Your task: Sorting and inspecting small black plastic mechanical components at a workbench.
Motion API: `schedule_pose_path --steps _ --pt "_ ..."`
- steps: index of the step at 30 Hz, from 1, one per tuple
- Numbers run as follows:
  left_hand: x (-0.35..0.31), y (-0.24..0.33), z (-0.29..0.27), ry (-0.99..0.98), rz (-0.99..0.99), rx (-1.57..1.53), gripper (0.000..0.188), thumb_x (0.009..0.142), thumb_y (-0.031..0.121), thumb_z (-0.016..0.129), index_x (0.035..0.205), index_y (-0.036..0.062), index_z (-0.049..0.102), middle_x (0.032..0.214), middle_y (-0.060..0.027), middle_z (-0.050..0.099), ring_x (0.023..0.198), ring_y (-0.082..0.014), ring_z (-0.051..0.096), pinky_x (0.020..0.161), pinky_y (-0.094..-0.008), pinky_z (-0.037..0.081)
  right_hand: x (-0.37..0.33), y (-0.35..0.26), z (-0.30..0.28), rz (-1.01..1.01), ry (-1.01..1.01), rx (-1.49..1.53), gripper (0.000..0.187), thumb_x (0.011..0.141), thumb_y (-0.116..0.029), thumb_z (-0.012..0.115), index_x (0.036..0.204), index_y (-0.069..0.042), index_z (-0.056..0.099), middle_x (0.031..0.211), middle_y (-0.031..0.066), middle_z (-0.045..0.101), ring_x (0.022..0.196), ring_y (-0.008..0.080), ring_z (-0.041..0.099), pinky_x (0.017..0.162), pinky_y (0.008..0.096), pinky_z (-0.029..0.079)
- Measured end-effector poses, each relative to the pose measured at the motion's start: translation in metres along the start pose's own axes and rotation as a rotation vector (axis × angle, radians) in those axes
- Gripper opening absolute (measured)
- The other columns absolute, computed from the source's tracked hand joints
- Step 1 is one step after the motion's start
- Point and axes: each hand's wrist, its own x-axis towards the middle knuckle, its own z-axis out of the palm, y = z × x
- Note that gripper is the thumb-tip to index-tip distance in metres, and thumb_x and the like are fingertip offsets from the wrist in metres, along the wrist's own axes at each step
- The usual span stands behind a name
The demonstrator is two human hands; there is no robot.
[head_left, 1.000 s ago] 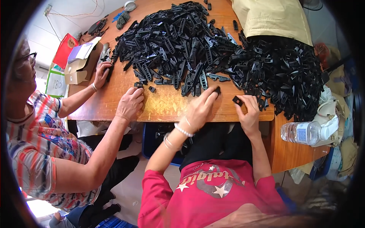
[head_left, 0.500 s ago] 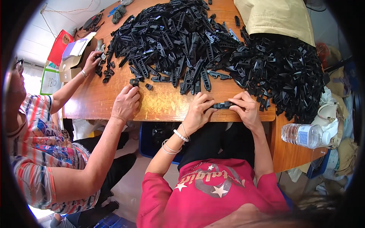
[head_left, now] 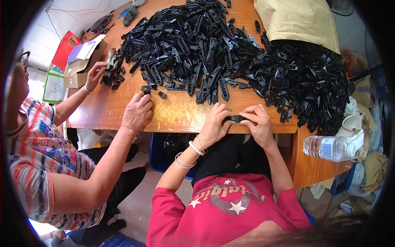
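Note:
Between my hands, just above the table's front edge, is a small black plastic part (head_left: 235, 118). My left hand (head_left: 217, 120) pinches its left end with thumb and fingers. At the other end, the thumb and fingers of my right hand (head_left: 257, 122) are closed on the same part. My fingers cover both of its ends, so its full shape is hidden. Beyond my hands lies a large heap of black slotted plastic pieces (head_left: 181, 49). A second heap of smaller black parts (head_left: 306, 82) spreads out to the right.
A co-worker's hand (head_left: 138, 111) holds a small black part on my left. A cardboard box (head_left: 77, 78) stands at the far left. A beige sack (head_left: 298, 24) lies over the right heap. A water bottle (head_left: 325, 148) rests on its side on the wooden table (head_left: 263, 92).
My right hand has shifted left, closer to my left hand, and less of the black part shows. The co-worker's far hand has lifted away from the small parts.

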Motion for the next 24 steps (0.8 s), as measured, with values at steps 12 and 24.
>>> schedule_pose_path --steps 12,24 --pt "0.044 0.014 -0.028 0.224 -0.521 -1.233 0.018 0.088 0.002 0.064 0.079 0.0028 0.049 0.078 -0.0123 0.06 0.073 -0.0208 0.068 0.062 -0.0279 0.056 0.062 0.021 -0.008 0.041 0.154 -0.725 0.035 0.077 -0.006 0.07 0.111 -0.004 0.066 0.116 0.0079 0.058 0.113 0.026 0.049 0.09 0.0395 0.038" --pt "0.079 0.005 0.009 -0.157 0.222 0.47 0.029 0.074 0.004 0.066 0.098 0.0009 0.05 0.097 -0.0153 0.053 0.076 -0.0281 0.062 0.059 -0.038 0.052 0.034 0.011 -0.033 -0.085 0.329 -0.557 0.014 0.069 -0.005 0.076 0.08 -0.004 0.068 0.116 0.0067 0.06 0.114 0.0265 0.051 0.093 0.041 0.035"
